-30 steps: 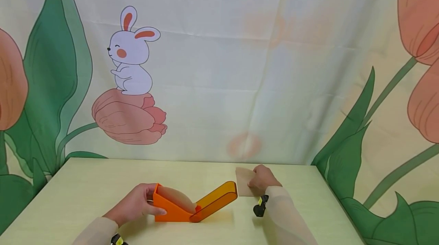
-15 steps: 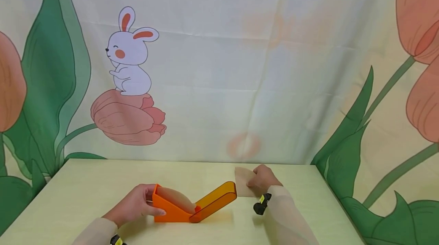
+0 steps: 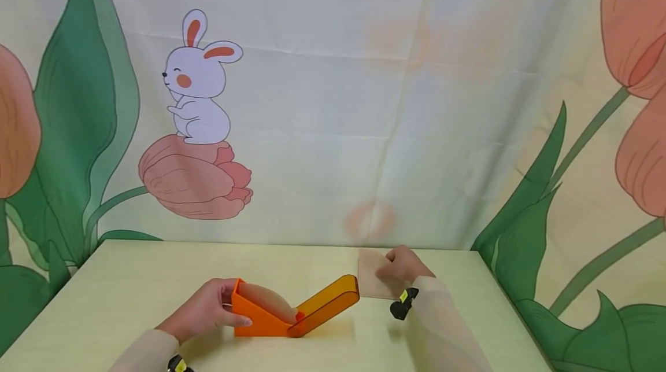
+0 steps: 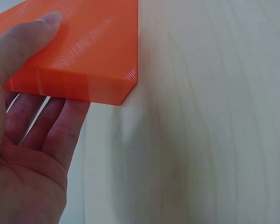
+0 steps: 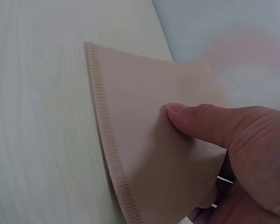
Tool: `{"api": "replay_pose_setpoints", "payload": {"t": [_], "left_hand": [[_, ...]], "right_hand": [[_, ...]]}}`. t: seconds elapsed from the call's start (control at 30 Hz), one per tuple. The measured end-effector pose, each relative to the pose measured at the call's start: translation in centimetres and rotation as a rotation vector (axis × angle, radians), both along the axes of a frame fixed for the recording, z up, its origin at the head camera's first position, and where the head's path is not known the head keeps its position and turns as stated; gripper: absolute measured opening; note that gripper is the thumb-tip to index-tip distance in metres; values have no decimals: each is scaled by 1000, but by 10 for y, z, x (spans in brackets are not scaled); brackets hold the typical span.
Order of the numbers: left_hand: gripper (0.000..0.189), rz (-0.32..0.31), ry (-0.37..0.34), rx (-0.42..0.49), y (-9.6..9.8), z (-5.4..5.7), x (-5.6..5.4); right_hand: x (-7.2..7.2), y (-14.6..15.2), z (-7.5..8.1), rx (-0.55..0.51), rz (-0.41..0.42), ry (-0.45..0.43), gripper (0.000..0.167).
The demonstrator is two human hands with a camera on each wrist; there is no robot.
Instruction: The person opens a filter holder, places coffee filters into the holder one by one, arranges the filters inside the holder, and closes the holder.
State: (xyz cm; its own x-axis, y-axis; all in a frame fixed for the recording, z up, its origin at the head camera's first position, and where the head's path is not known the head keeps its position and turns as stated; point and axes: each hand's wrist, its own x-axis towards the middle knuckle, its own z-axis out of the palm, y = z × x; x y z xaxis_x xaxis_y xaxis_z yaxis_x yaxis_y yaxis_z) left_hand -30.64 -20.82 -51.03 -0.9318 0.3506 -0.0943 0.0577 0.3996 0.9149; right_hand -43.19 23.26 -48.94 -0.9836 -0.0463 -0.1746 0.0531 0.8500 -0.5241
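Note:
An orange filter holder [image 3: 259, 315] stands on the table with its see-through amber lid [image 3: 328, 305] swung out to the right. Tan paper coffee filters [image 3: 266, 298] show in its top, though how many cannot be told. My left hand [image 3: 210, 309] grips the holder's left end, thumb on the near side and fingers behind, as the left wrist view also shows. Farther right, my right hand [image 3: 406, 266] pinches a tan paper coffee filter [image 5: 144, 121] with a crimped edge. The thumb lies on its face; the other fingers are mostly hidden behind it.
The pale wooden table [image 3: 156, 268] ends at the back against a hanging cloth [image 3: 312, 129] printed with a rabbit and tulips. The lid reaches toward the right hand's filter.
My right hand has shifted slightly up and to the right, the paper filter with it. The left hand and the holder have stayed in place.

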Motion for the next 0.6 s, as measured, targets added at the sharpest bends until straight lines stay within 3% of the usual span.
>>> {"api": "replay_pose_setpoints", "payload": {"t": [0.33, 0.6], "left_hand": [[51, -2, 13, -9, 1, 3, 1], [51, 7, 6, -19, 0, 3, 2]], "right_hand": [[5, -2, -8, -37, 15, 18, 3], [-5, -8, -16, 47, 55, 138, 43]]}}
